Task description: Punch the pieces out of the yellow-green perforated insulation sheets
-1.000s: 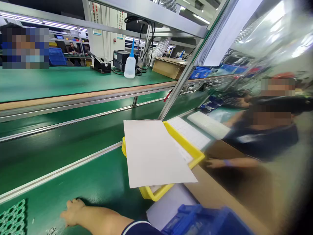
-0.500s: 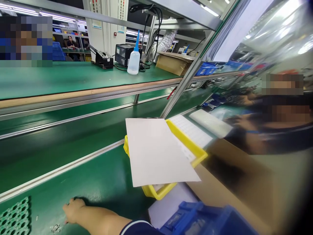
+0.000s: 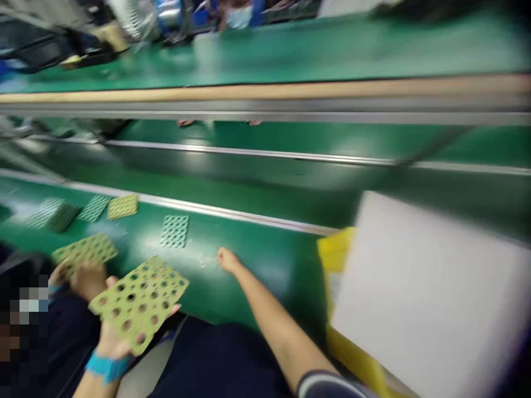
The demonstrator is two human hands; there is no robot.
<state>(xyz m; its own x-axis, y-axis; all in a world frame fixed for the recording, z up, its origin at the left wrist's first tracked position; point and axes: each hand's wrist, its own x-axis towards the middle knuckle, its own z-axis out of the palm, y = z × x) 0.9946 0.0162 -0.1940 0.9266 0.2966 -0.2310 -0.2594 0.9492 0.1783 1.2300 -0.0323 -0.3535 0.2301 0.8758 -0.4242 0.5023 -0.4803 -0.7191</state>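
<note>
My left hand (image 3: 114, 334), with a blue band at the wrist, holds a yellow-green panel (image 3: 143, 303) full of round holes from below. Its fingers come round the panel's right edge and the thumb lies at the left. Across the bench is stretched my right arm, ending in my right hand (image 3: 227, 260), closed and low over the green surface; whatever it might hold is hidden. Small pale bits (image 3: 201, 263) lie just left of it. Beyond them a light green perforated panel (image 3: 175, 231) rests flat on the bench.
To the left a co-worker's hands (image 3: 85, 276) hold another yellow-green panel (image 3: 89, 249). More panels (image 3: 123, 206) lie along the bench behind. At the right, a white sheet (image 3: 431, 298) covers a yellow bin (image 3: 338, 254). A raised green shelf (image 3: 311, 50) runs across the back.
The view has swung left. My left hand with the yellow-green panel and the co-worker have come into sight. My right hand still reaches over the bench, now closed near the small bits.
</note>
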